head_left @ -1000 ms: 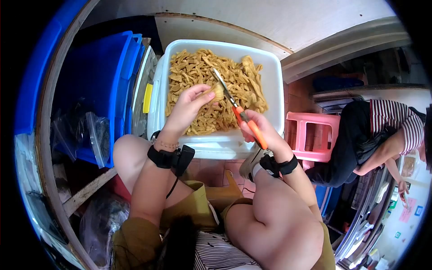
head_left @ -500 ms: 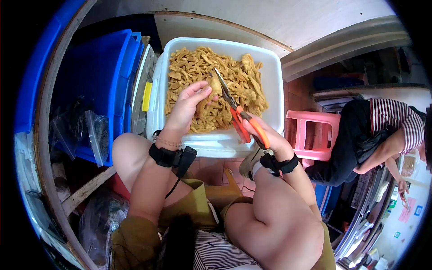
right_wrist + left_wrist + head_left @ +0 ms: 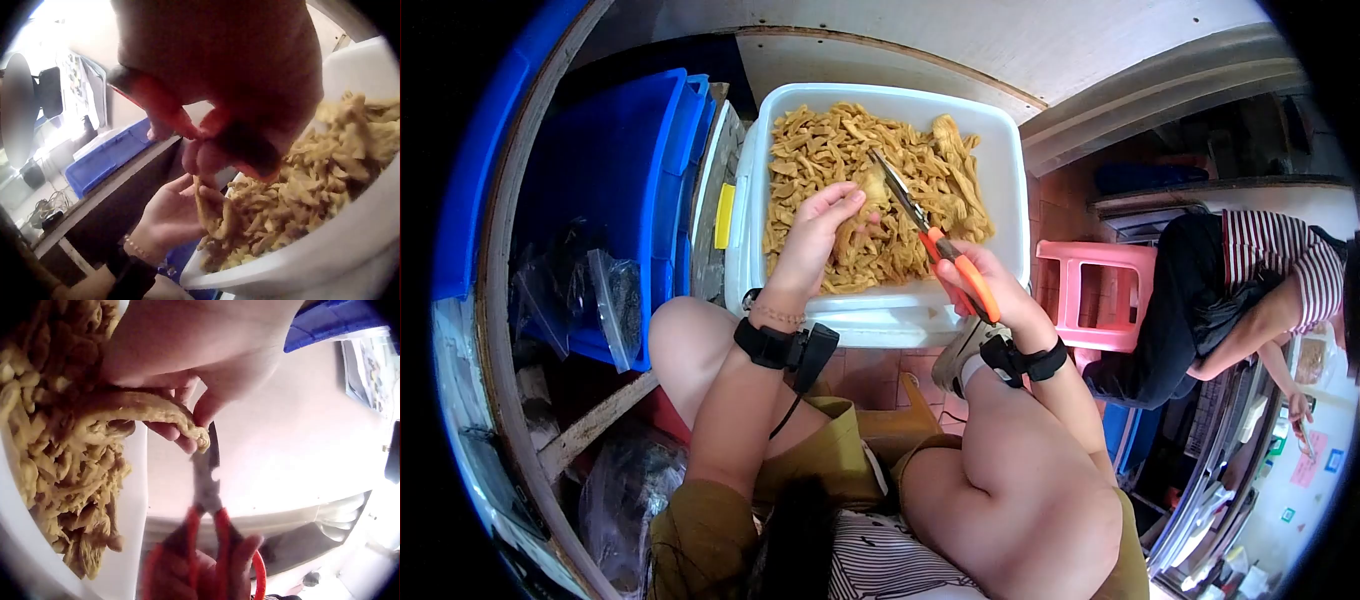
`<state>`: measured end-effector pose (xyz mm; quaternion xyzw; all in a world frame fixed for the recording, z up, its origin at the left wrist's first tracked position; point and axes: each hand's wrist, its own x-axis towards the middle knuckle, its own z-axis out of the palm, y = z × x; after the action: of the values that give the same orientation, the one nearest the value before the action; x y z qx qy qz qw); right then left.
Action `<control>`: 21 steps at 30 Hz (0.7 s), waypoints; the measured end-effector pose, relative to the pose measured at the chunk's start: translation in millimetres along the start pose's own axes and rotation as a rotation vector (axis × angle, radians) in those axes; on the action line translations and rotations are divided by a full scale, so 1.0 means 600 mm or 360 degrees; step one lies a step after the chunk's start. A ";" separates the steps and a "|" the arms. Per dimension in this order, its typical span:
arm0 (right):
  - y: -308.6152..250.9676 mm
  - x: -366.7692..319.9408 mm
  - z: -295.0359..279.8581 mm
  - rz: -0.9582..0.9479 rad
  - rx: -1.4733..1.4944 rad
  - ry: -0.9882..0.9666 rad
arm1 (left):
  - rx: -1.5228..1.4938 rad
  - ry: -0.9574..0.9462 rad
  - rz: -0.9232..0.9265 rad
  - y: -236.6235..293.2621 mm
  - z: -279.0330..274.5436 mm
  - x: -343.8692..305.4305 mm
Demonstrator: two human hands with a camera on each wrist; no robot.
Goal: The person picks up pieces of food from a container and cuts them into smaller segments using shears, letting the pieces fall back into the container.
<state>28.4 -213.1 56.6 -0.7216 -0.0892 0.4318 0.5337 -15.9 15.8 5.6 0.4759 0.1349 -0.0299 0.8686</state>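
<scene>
Scissor handles sit closer together in the head view than half a second ago, while both hands have barely shifted. With my right hand (image 3: pixel 1006 290) I grip the orange-and-red-handled metal scissors (image 3: pixel 978 288), fingers curled round the handles, which stand apart in the left wrist view. The blades point toward the upper left of the frame, so the grip keeps my fingers back from the metal.

My left hand (image 3: pixel 803 240) pinches a soft, tan, ridged strip (image 3: pixel 147 407) between thumb and fingers near its end, probably to steady it and present that end to the blades; I cannot tell whether metal touches it. The strip is above the heap of cut-looking tan pieces (image 3: pixel 830 150) in the white plastic tub (image 3: pixel 1007 180), at the top centre, which I judge is placed beneath to catch whatever drops. Larger tan lengths (image 3: pixel 960 180) lie by the tub's right wall.

Deep blue crates (image 3: pixel 615 200) are at the upper left, and a pink plastic stool (image 3: pixel 1100 254) is right of the tub, beside a person in a striped top (image 3: pixel 1278 262).
</scene>
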 end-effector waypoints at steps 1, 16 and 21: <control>-0.004 0.000 0.002 -0.0001 0.0002 0.0001 | -0.0047 0.0020 0.0028 0.001 0.000 0.001; 0.001 -0.006 0.002 -0.0100 -0.0756 0.0086 | -0.0370 0.0156 0.0244 -0.003 0.004 0.004; -0.006 -0.004 0.006 -0.0127 -0.0774 0.0121 | -0.0231 0.0075 0.0232 -0.011 0.004 0.004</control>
<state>25.3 -210.4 60.4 -0.8406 -0.1986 0.3487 0.3638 -14.3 10.6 0.6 0.4210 0.1222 0.0544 0.8971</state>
